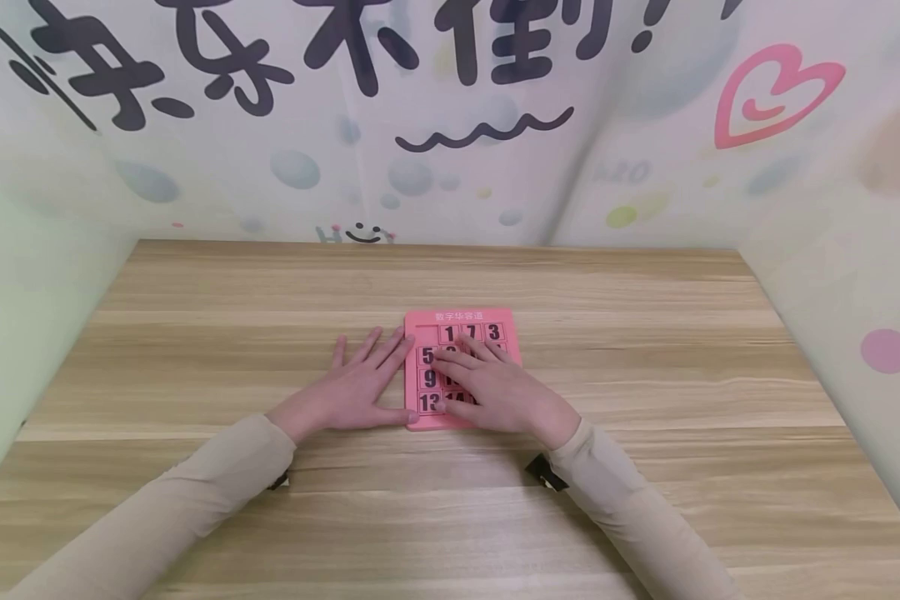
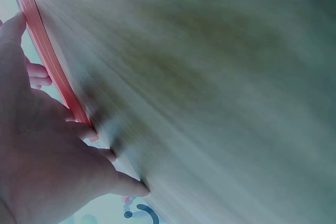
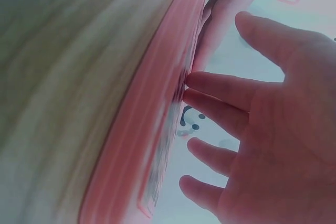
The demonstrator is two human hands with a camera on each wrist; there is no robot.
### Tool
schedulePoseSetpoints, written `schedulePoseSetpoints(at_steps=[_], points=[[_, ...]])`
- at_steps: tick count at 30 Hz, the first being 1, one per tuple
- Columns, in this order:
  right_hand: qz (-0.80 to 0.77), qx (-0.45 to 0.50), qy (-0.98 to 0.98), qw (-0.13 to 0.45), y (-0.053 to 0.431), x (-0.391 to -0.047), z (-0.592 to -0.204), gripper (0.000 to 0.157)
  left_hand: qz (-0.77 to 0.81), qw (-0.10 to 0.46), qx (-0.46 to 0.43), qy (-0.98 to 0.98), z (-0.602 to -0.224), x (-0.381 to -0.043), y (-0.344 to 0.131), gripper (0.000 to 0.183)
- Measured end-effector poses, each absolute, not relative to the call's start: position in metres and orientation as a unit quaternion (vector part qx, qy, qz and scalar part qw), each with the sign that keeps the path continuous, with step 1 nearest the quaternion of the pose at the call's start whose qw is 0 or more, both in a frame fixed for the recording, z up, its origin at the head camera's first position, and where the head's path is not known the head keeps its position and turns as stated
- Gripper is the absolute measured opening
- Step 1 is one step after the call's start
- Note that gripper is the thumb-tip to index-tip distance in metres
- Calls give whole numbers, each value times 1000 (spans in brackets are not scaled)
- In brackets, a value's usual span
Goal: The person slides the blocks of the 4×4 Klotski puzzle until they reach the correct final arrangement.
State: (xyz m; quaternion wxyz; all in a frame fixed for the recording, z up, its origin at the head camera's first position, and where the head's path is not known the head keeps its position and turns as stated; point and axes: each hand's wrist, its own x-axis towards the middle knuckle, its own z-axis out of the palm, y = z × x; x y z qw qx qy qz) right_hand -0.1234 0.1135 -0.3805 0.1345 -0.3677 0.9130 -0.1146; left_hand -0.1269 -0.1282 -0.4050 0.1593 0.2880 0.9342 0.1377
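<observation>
A pink number sliding puzzle (image 1: 420,318) lies flat on the wooden table. Its top row shows a bare slot at the left, followed by 1, 7 and 3. Tiles 5, 9 and 13 run down the left column. My left hand (image 1: 356,387) spreads its straight fingers along the puzzle's left side, thumb at the lower left corner. Over the tiles reaches my right hand (image 1: 506,392), hiding much of the middle and right columns. In the right wrist view, two extended fingertips (image 3: 194,80) meet the tiled face, while the thumb stays off it.
The wooden table (image 1: 195,333) carries the puzzle near its middle. Behind it stands a pale printed wall (image 1: 450,200) with large dark characters and a pink heart. More pale walls flank the table on both sides. A dark wrist strap (image 1: 546,472) shows by the right sleeve.
</observation>
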Motion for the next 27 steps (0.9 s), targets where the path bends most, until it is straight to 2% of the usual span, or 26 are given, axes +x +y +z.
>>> schedulePoseSetpoints(at_steps=[27], points=[[-138,-356,916,125,130,-144,-373,55,139,162,286,934,-406,-127,-129,103]])
